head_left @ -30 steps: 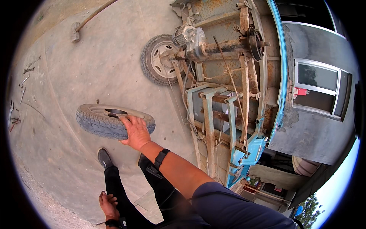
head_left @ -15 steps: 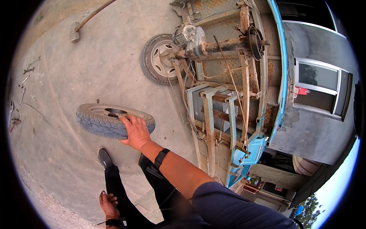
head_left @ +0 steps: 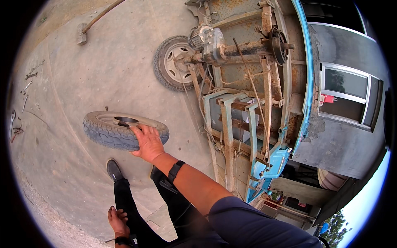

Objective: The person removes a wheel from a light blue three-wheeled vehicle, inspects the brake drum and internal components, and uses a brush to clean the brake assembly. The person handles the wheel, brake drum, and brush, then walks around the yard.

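Note:
My right hand [head_left: 147,142] grips a loose tyre [head_left: 105,132] at its near right side, thumb and fingers on the sidewall and tread. The tyre is tilted nearly flat, its grey rim and dark centre opening [head_left: 126,120] facing up. My left hand [head_left: 118,221] hangs low beside my left leg [head_left: 124,198], fingers curled; whether it holds anything is hidden. Beyond the loose tyre is an overturned or side-lying, rusty blue vehicle frame [head_left: 227,111] with a mounted wheel [head_left: 171,62], a motor and gearbox [head_left: 206,45], and a bare hub [head_left: 278,46] at the axle's other end.
Several wrenches [head_left: 13,122] lie on the concrete ground [head_left: 70,82] at the far left. A long-handled sledgehammer [head_left: 82,35] lies at the upper left. A grey building [head_left: 339,144] with windows stands right of the vehicle. My feet [head_left: 115,169] are just below the loose tyre.

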{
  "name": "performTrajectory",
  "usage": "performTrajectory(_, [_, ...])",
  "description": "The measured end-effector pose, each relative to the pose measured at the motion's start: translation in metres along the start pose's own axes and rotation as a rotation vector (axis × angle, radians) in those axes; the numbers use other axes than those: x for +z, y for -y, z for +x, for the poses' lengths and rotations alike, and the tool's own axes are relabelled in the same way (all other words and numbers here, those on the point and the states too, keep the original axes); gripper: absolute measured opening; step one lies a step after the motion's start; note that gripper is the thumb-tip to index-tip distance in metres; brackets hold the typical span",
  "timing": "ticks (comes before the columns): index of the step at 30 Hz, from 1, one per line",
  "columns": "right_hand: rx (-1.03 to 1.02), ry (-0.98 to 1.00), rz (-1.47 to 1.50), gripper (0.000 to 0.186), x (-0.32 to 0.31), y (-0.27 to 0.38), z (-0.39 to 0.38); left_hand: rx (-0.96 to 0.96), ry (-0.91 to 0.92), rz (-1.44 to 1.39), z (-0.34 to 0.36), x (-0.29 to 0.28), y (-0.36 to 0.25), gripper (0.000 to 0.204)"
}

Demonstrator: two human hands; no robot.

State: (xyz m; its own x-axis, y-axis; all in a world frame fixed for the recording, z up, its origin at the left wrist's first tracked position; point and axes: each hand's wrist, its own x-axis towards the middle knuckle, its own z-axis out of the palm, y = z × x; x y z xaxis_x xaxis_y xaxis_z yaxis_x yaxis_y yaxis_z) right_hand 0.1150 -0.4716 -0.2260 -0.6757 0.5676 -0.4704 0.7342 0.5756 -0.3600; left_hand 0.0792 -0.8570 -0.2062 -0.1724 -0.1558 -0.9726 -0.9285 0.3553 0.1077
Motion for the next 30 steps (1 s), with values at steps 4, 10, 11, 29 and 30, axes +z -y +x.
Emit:
performTrajectory(4, [0.001, 0.003, -0.001, 0.094, 0.0005, 0.0002, -0.0005, -0.003, -0.002, 0.004, 0.0002, -0.0005, -0.0002, 0.044])
performTrajectory(10, [-0.003, 0.005, 0.0, 0.093, 0.0014, -0.0001, -0.0013, -0.002, -0.006, 0.001, -0.0013, 0.0008, -0.0019, 0.043])
performTrajectory(11, [-0.004, 0.004, 0.001, 0.093, 0.0017, -0.0004, -0.0014, -0.002, -0.008, 0.004, -0.0012, 0.0009, -0.0019, 0.043])
performTrajectory(29, [-0.006, -0.011, -0.012, 0.093, 0.0012, 0.0, -0.0001, -0.013, -0.007, -0.004, -0.0028, 0.0011, -0.0035, 0.043])
performTrajectory(30, [-0.004, -0.006, -0.008, 0.093, 0.0012, -0.0003, 0.0, -0.012, -0.006, -0.004, -0.0023, 0.0005, -0.0031, 0.043])
